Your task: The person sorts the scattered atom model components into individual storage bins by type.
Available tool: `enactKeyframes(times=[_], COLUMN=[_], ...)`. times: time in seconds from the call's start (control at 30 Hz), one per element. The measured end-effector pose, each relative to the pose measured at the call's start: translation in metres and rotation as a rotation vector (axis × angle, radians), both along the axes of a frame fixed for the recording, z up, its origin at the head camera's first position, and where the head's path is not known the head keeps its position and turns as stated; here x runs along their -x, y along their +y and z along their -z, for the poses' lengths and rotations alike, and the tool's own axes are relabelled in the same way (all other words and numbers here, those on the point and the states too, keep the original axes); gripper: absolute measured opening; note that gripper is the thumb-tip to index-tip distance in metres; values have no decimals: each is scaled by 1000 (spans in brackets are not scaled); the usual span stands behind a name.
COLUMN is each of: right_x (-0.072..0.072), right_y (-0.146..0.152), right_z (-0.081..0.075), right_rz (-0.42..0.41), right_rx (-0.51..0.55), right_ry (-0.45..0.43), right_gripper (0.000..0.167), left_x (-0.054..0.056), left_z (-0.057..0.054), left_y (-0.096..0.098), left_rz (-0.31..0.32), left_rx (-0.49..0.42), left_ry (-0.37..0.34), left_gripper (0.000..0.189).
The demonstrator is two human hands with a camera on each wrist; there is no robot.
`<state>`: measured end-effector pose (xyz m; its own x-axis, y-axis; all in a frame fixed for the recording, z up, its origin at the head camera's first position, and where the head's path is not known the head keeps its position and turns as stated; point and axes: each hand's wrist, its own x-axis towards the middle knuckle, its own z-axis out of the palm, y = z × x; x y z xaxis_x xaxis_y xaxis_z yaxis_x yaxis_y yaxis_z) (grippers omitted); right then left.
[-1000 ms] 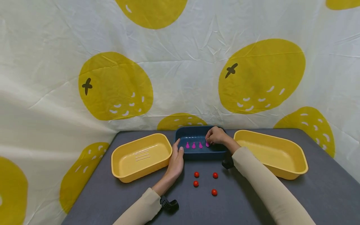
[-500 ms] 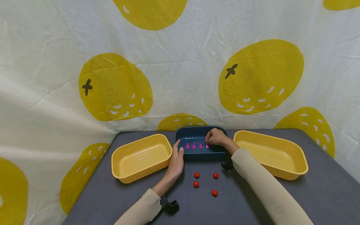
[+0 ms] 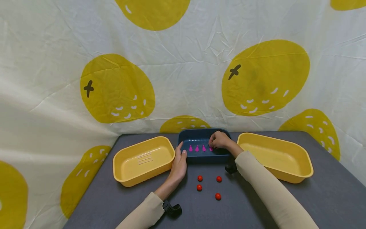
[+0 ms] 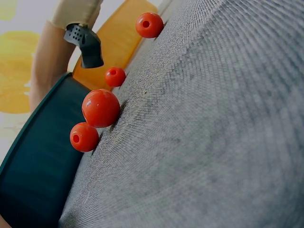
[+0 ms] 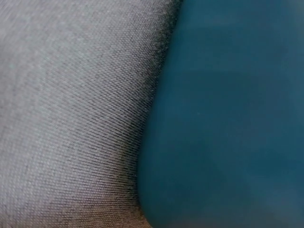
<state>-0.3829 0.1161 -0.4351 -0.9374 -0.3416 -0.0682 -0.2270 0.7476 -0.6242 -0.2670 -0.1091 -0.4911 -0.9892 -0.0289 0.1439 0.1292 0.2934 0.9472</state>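
A dark blue tray (image 3: 206, 158) stands at the back of the table. In it is a row of small pink pawn-shaped pieces (image 3: 197, 148), each wide at the foot and narrow at the top. My right hand (image 3: 220, 140) reaches over the tray's right side and pinches the top of the rightmost pink piece (image 3: 211, 149), which lines up with the others. My left hand (image 3: 179, 165) rests with straight fingers against the tray's left end, thumb at the front corner. Only the blue wall (image 5: 223, 118) and tablecloth show in the right wrist view.
Several red beads (image 3: 199, 187) with holes lie on the grey table (image 3: 197, 213) before the tray. A yellow tray (image 3: 125, 178) holding thin pale sticks (image 3: 145, 158) stands left; another yellow tray (image 3: 286, 159) stands right. A fruit-print curtain (image 3: 188, 89) hangs behind.
Hardly anything differs: the right fingers shift very slightly at the rightmost pink piece. My left hand, the trays and the beads stay put.
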Motion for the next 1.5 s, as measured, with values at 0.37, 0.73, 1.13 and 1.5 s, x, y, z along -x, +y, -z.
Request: enactKeyframes(times=[0.37, 0.73, 1.13, 1.5], right_x=[-1, -2, -1, -3], right_y=[0, 0, 0, 1], right_z=[2, 2, -1, -8], right_rz=[-8, -10, 3, -26], right_rx=[-14, -19, -26, -25], right_ry=[-3, 1, 1, 28], right_gripper=[9, 9, 9, 14], left_x=[-1, -1, -1, -1], left_z=[1, 1, 0, 0], left_y=[0, 0, 0, -1], left_rz=[2, 8, 6, 5], left_rx=[-3, -4, 3, -5], left_ry=[3, 4, 7, 15], left_gripper=[55, 58, 57, 54])
